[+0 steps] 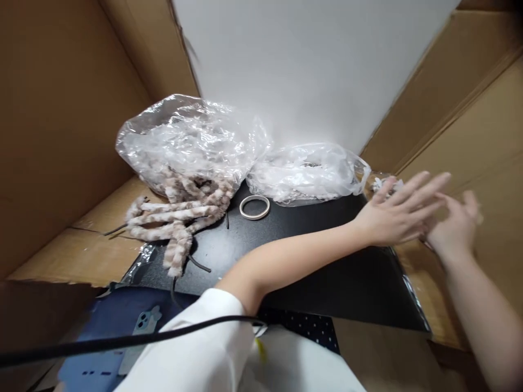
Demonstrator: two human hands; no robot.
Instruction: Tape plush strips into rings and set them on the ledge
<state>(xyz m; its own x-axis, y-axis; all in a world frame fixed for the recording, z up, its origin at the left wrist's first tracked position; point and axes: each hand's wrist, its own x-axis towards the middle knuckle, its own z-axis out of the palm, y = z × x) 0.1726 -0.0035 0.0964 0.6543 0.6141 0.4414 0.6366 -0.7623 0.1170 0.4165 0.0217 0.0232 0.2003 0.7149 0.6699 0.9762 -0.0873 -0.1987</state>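
My left hand (pixel 394 215) reaches across to the right side of the black table top (pixel 327 272), its fingers stretched out and apart. Just beyond it is my right hand (pixel 451 226), slightly blurred and partly covered by the left; its visible fingers are apart, and I see nothing held in either. A small white fluffy bundle (pixel 386 185) lies behind my left hand, partly hidden by it. On the left, a heap of plush brown-and-white strips (pixel 180 218) with dark cord ends spills from a clear plastic bag (pixel 192 133). A thin roll of tape (pixel 254 208) lies flat beside it.
A second clear bag (pixel 306 174) of white material rests against the pale back wall (pixel 306 71). Cardboard panels (pixel 478 120) enclose both sides. A black cable (pixel 122 343) crosses the foreground. Below the table's edge are a blue seat (pixel 93 326) and a phone (pixel 143 321).
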